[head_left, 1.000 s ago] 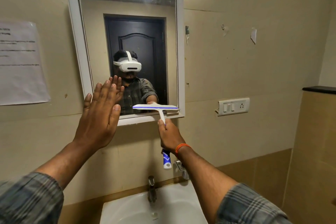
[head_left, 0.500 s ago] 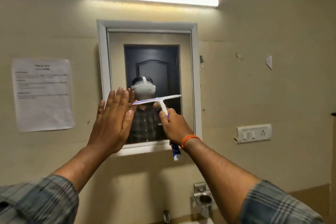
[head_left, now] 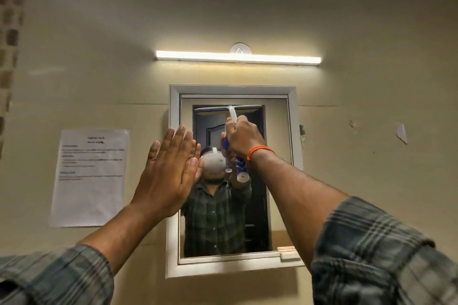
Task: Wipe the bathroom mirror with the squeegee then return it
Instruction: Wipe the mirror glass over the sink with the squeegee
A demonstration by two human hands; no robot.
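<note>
In the head view, our right hand (head_left: 241,135) is wrapped around the squeegee (head_left: 232,116), fingers curled tight on its handle, with the blade up near the top of the mirror (head_left: 277,181), level and spanning much of the glass width just under the upper frame. Our left hand (head_left: 171,168) is spread flat with straight fingers, at the mirror's left edge, over the frame and the glass; whether the palm actually touches the glass we cannot tell. The likeliest trouble, as we judge it, is a streaky pull: if the blade tips as we draw it down, one end could lift off the glass and leave a strip unwiped. Gripping low on a raised arm may also let the handle twist, so the edge could chatter or skip. The flat left hand could leave prints on the glass, and it sits where a leftward pass would have to go. A slip near the top could knock the blade against the frame. The squeegee itself looks like a slim white crossbar with a thin wiping edge, set on a white neck that runs into a handle banded in blue and white, its rounded end poking out below our wrist beside an orange bracelet (head_left: 260,150). It looks light and rigid, easy to steer one-handed.
</note>
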